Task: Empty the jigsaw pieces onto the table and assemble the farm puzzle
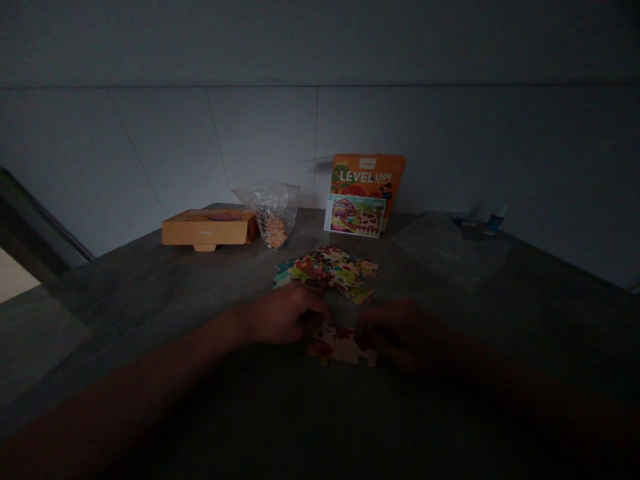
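The dark grey table (150, 287) carries a flat orange cardboard box (207, 227) far left, an orange "LEVEL UP!" lid (369, 175) propped against the wall, and a clear plastic bag of pieces (270, 210) between them. Nearer me lies a loose heap of colourful jigsaw pieces (327, 270). My left hand (285, 315) and right hand (405, 333) curl onto either side of a small joined patch of puzzle (340, 345) (too dark to tell any pinch).
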The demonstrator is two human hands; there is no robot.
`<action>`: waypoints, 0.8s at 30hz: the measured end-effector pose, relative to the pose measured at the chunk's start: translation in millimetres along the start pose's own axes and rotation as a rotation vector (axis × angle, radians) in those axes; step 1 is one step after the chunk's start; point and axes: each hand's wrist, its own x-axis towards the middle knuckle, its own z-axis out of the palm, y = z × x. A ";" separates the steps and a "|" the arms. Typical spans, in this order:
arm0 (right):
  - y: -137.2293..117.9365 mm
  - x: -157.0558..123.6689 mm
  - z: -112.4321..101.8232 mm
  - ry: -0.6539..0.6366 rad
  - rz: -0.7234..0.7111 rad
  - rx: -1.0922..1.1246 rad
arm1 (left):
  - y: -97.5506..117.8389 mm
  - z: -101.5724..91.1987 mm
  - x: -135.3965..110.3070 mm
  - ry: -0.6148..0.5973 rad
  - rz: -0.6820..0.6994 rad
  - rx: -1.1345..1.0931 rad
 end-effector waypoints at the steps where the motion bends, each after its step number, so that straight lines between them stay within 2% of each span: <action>1: -0.2 0.0 -0.1 -0.004 0.005 0.000 | 0.0 0.1 0.1 -0.004 -0.004 0.002; 14: -2.6 0.7 0.5 0.032 0.020 -0.021 | 1.4 -0.8 -0.4 -0.001 -0.008 0.017; 17: 1.0 0.1 3.6 0.106 0.073 -0.062 | 0.2 -0.1 -0.7 0.103 -0.053 0.064; 20: 6.6 1.7 6.1 0.261 0.183 -0.170 | -4.7 1.3 -0.7 0.292 -0.123 0.118; 22: 9.9 3.6 6.5 0.319 0.252 -0.220 | -10.7 2.3 -0.5 0.419 -0.214 0.190; 24: 12.2 5.5 6.1 0.317 0.299 -0.243 | -18.3 3.2 -0.1 0.495 -0.348 0.274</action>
